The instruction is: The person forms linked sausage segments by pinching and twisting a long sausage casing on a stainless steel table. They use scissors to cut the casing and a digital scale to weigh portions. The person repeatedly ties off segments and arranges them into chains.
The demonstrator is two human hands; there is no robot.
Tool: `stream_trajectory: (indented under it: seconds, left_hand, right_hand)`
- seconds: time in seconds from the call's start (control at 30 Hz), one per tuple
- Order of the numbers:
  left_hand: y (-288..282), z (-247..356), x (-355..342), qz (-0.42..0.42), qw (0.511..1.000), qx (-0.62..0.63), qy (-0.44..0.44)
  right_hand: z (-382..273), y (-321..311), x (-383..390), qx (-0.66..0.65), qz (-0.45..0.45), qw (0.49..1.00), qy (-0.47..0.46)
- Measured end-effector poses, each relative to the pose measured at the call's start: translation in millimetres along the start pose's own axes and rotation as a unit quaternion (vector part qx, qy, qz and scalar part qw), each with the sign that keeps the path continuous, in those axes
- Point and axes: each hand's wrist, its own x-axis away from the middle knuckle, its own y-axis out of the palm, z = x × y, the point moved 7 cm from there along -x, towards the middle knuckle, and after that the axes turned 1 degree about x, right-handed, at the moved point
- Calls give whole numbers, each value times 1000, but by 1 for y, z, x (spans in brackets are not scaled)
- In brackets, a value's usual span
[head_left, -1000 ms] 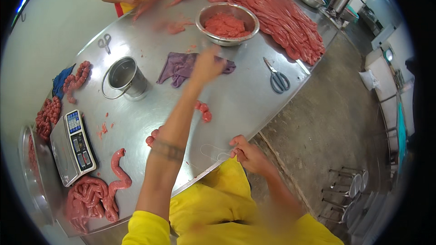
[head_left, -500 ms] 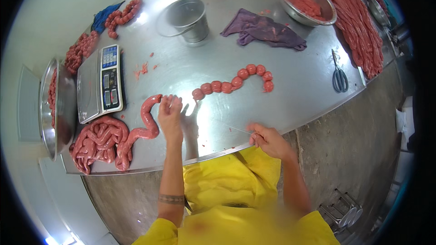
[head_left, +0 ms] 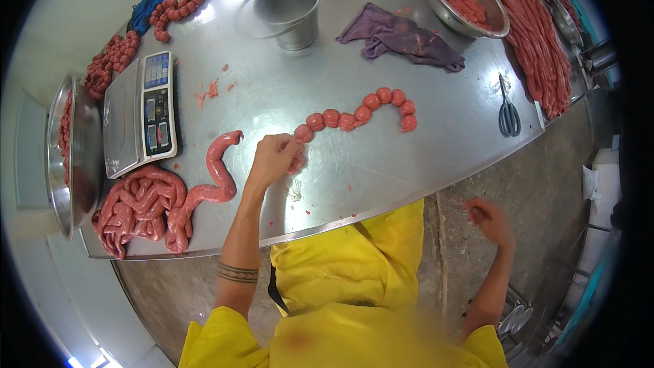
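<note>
My left hand (head_left: 276, 157) is closed, its fingertips pinched at the near end of a curved chain of short, round sausage links (head_left: 346, 121). Out past the table's front edge, above the floor, hangs my right hand (head_left: 489, 219). Its fingers are curled in and slightly blurred; whatever they may hold is too fine to make out. To the left of my left hand, a long filled sausage casing (head_left: 221, 163) bends up from a coiled heap of raw sausage (head_left: 146, 204) at the table's corner.
A digital scale (head_left: 157, 105) stands behind the heap, beside a large steel bowl (head_left: 85, 163). Farther back are a metal bucket (head_left: 297, 31), a purple cloth (head_left: 402, 37) and a bowl of minced meat (head_left: 501, 27). Scissors (head_left: 509, 117) lie near the right edge, by long sausage strands (head_left: 538, 54).
My left hand has moved right, from the casing's tip to the end of the linked chain, and its fingers have closed. My right hand has swung out right, beyond the table edge.
</note>
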Motion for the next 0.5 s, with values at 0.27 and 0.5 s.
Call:
stream_trajectory:
  seconds: [0.27,0.5]
  left_hand:
    - [-5,13,19,168,920,-306,177]
    - [-14,-35,52,26,995,95,-27]
  right_hand:
    - [72,-3,-16,46,0,999,-14]
    - [152,-35,26,-446,143,882,39]
